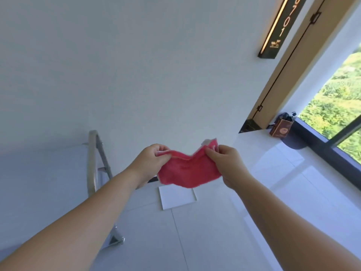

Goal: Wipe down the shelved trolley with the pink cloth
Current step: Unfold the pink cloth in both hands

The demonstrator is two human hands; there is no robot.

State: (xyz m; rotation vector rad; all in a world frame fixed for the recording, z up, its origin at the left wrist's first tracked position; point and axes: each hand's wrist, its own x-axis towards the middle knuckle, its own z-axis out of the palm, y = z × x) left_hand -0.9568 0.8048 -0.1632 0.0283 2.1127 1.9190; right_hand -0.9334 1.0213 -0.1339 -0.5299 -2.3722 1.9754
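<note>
Bare forearms reach out, the left hand [154, 159] and right hand [224, 163] each pinching a top corner of the pink cloth [188, 171], which sags between the grips, light and limp; the trolley [93, 163] stands left.

White wall [136, 65], glossy floor [283, 192], sunlit window [336, 98]
</note>
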